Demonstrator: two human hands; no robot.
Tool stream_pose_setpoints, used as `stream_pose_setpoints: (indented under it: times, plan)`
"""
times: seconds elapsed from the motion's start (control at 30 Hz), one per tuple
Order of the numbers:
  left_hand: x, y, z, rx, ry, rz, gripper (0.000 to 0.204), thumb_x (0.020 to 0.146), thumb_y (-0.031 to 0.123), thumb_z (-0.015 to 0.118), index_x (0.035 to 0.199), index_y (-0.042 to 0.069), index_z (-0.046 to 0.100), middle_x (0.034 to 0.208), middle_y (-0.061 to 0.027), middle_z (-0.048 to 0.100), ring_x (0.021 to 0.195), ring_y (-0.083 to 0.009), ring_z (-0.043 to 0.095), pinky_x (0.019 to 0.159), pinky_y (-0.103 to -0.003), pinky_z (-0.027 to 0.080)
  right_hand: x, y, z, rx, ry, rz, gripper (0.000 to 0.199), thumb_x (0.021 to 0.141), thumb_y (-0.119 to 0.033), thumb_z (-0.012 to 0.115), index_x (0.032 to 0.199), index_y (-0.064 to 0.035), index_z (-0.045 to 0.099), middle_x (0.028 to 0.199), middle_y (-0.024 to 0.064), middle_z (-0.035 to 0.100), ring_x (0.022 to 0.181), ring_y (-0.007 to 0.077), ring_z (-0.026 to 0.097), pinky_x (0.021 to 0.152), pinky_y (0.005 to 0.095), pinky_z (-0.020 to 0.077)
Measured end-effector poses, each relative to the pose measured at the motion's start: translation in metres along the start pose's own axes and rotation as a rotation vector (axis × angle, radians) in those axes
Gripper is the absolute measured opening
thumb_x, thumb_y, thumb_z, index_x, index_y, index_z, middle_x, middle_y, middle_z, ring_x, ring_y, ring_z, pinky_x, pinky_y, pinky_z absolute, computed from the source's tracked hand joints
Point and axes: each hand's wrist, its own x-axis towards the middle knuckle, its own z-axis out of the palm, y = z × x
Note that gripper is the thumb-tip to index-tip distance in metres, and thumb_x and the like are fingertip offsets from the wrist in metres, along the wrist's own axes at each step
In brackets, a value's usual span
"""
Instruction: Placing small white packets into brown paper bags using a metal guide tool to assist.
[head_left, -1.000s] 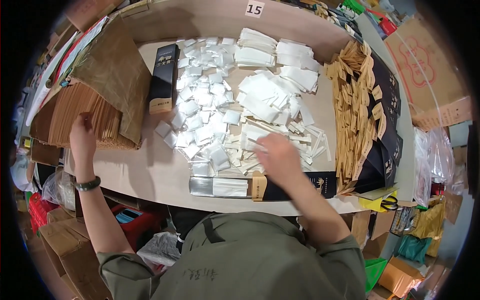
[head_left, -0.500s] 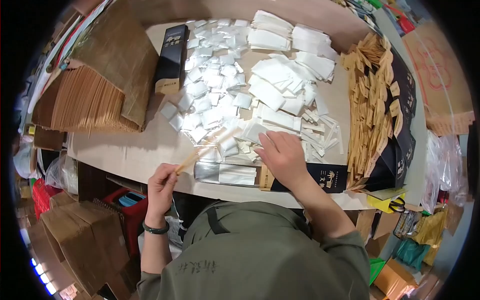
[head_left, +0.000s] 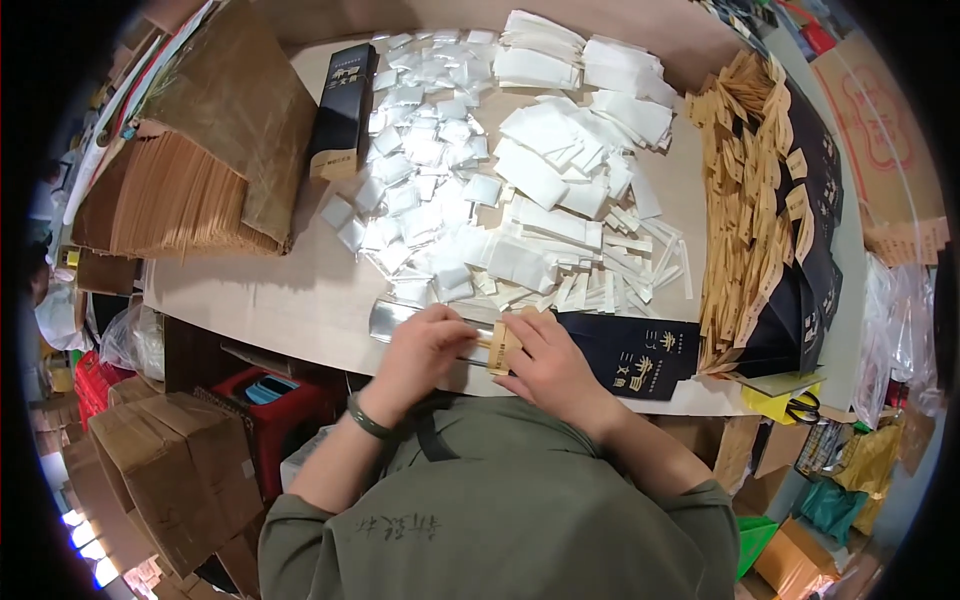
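Partly beneath the right hand (head_left: 548, 365) lies a black sleeve (head_left: 640, 352).

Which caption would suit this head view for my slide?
Left hand and right hand close together at the tan end of a dark sleeve, white packets beyond.

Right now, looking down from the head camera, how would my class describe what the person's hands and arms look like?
The left hand and right hand are gloveless. A smooth, dark bangle circles the left wrist; the right wrist shows nothing worn. Olive-green sleeves end near the elbows.
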Motion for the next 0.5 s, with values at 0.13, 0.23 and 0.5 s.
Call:
stream_pose_setpoints:
  times: [0.13,0.23,0.5]
  plan:
    - [-0.01,-0.007,0.009,-0.043,0.247,-0.099,0.016,0.084,0.0,0.072,0.1,0.0,0.069,0.094,-0.0094,0.066,0.084,-0.0204,0.068,0.076,-0.031,0.055,0.001,-0.002,-0.004,-0.064,-0.01,0.078,0.039,0.067,-0.018,0.083,0.094,-0.0006,0.061,0.131,0.0227,0.053,0.121,0.0397,0.051,0.102,0.0466,0.0452]
    - [-0.003,-0.007,0.027,-0.122,0.192,-0.248,0.022,0.09,-0.003,0.066,0.112,-0.002,0.064,0.111,-0.0098,0.066,0.089,-0.0162,0.068,0.081,-0.029,0.056,0.0,-0.003,-0.007,-0.091,0.019,0.062,0.037,0.067,-0.016,0.082,0.094,-0.0013,0.061,0.128,0.0226,0.055,0.119,0.0393,0.052,0.1,0.0465,0.0461]
    - [-0.033,0.018,-0.018,0.644,0.17,0.295,0.089,0.059,0.016,0.089,0.138,0.006,0.047,0.131,-0.0167,0.052,0.124,-0.0382,0.047,0.107,-0.053,0.038,-0.001,-0.009,0.012,-0.056,0.293,-0.084,0.02,0.07,-0.015,0.069,0.09,-0.01,0.065,0.105,0.0148,0.06,0.099,0.0328,0.059,0.084,0.0433,0.0499]
